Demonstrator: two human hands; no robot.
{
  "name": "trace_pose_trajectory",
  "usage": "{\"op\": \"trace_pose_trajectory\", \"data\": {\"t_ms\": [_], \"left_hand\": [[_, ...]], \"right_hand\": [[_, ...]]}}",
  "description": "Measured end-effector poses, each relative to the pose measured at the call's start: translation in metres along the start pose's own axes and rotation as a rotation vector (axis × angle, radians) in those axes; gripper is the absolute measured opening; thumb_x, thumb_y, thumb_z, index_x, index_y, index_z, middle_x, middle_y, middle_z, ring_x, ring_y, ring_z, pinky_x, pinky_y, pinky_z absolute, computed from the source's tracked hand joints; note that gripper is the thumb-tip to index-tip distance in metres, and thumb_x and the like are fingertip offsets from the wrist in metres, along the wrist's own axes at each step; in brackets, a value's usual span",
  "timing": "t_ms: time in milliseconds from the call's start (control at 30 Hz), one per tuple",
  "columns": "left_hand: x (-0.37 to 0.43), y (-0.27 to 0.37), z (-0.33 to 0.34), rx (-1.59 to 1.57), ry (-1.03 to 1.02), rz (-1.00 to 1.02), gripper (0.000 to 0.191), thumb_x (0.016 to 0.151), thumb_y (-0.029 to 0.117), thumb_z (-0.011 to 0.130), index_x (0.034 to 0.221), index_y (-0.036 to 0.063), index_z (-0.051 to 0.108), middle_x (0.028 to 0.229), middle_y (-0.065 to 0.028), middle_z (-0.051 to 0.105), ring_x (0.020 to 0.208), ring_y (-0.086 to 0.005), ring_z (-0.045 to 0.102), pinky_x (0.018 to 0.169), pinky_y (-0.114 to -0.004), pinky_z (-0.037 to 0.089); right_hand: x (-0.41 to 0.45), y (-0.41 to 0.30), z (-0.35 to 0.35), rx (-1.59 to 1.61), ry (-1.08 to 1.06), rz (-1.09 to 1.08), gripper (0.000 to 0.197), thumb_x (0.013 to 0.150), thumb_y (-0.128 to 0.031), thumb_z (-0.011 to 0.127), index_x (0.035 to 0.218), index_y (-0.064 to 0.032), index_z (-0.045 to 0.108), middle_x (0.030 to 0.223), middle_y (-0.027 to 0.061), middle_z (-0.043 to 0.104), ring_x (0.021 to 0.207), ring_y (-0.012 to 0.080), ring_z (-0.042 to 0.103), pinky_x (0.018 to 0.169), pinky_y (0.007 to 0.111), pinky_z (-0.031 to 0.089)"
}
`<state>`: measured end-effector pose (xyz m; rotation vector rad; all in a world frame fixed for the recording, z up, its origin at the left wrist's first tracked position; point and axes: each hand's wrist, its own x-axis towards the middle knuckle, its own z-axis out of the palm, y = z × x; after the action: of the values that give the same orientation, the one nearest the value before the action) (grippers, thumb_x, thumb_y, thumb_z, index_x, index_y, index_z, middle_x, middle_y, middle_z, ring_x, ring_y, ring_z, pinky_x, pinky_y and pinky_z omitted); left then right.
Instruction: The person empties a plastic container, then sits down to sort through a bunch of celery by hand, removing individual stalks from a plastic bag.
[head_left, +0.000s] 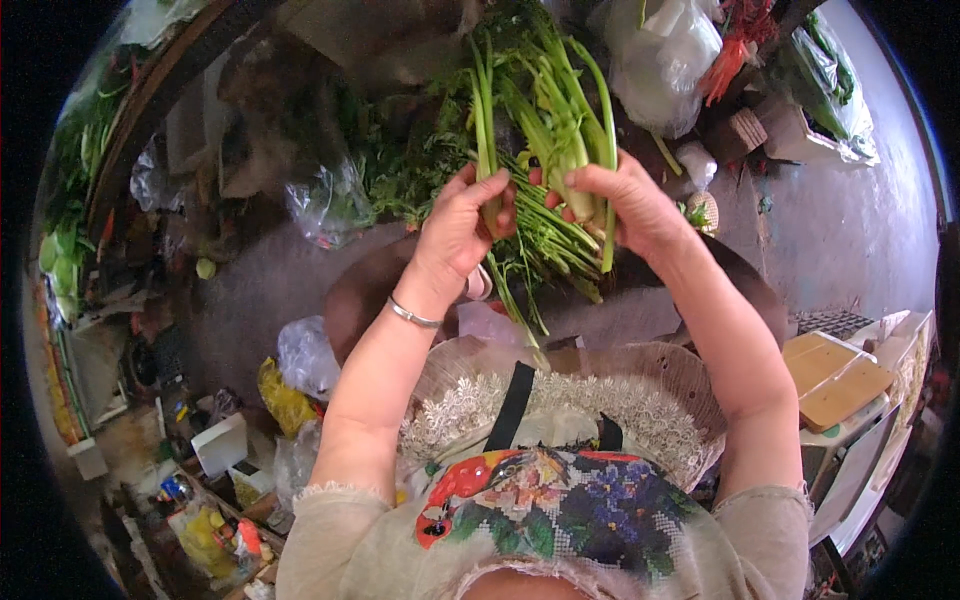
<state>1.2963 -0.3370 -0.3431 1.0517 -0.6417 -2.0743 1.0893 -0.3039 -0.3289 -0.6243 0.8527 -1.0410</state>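
A thin bunch of green stalks (484, 112), which look like celery, is gripped in my left hand (461, 217). My right hand (626, 202) is closed around a thicker leafy bunch of celery (566, 142), its pale base pointing towards me. Below and between my hands lies a heap of thin green stems (555, 244), with dark feathery leaves (405, 176) spreading away to the left. One loose stalk (510, 292) hangs below my left hand towards my lap. My fingers hide part of both bunches.
Clear plastic bags lie on the floor at left (330, 206) and beside my left arm (307, 356), near a yellow bag (285, 397). A large filled bag (664, 71) hangs or stands at far right. A foam box with bagged greens (825, 146) and a wooden board (836, 379) are right.
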Motion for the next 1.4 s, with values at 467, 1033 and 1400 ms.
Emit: {"op": "trace_pose_trajectory", "data": {"t_ms": [467,1033,1400], "left_hand": [[0.002,-0.011,0.021,-0.08,0.022,-0.089,0.042,0.083,0.021,0.071,0.117,0.0104,0.048,0.102,-0.0046,0.061,0.091,-0.0192,0.062,0.071,-0.04,0.056],[0.02,-0.072,-0.009,0.209,0.045,-0.311,0.034,0.091,0.015,0.058,0.122,0.0139,0.044,0.096,-0.0017,0.061,0.076,-0.0138,0.061,0.056,-0.029,0.049],[0.009,-0.069,-0.009,0.183,0.056,-0.26,0.043,0.089,0.022,0.062,0.125,0.0138,0.04,0.096,-0.0007,0.059,0.071,-0.0139,0.059,0.048,-0.026,0.047]], "right_hand": [[-0.002,0.039,0.002,-0.007,-0.038,0.061,0.056,0.088,-0.032,0.064,0.131,-0.004,0.042,0.11,0.0046,0.058,0.1,0.0124,0.053,0.084,0.028,0.044],[0.005,0.094,-0.049,0.296,0.349,0.502,0.022,0.092,-0.016,0.056,0.11,-0.0032,0.055,0.095,0.0109,0.064,0.071,0.0211,0.066,0.061,0.035,0.058],[-0.009,0.084,-0.033,0.25,0.3,0.318,0.023,0.087,-0.004,0.058,0.109,0.0034,0.054,0.094,0.0134,0.065,0.073,0.0239,0.066,0.061,0.038,0.058]]}}
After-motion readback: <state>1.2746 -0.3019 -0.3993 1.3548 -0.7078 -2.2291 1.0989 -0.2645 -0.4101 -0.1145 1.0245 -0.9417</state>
